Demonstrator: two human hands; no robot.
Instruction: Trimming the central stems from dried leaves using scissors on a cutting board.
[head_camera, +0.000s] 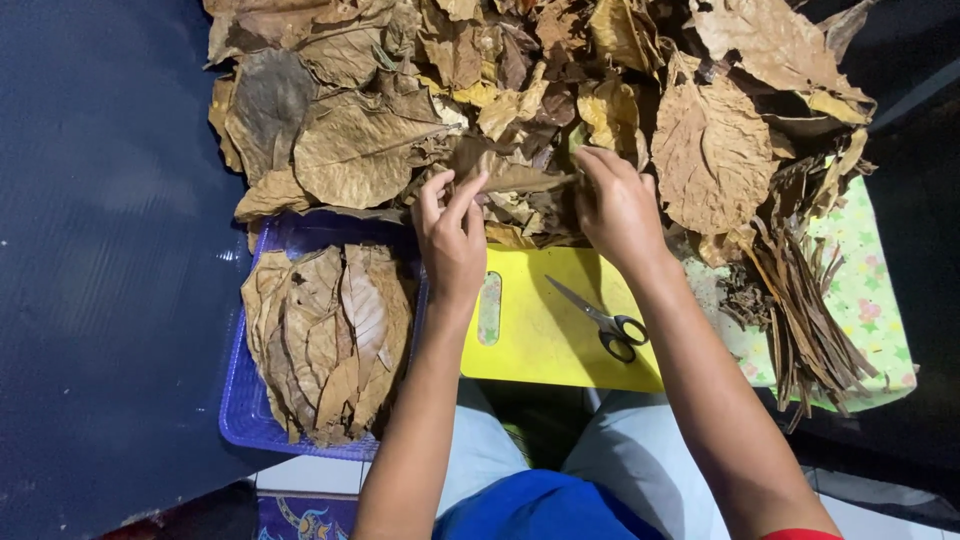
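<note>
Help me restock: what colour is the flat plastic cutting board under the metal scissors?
Yellow: the flat plastic cutting board shows best in the head view, beneath the black-handled metal scissors.

A flat yellow plastic cutting board with a slot handle lay just in front of my knees, and a pair of metal scissors with black handles rested on it, blades closed and pointing far-left. To the left sat a shallow blue plastic tray stacked with flattened brown dried leaves. To the right, a bundle of dark brown leaf stems lay across a pale green patterned cloth. Dark matting covered the floor.
</note>
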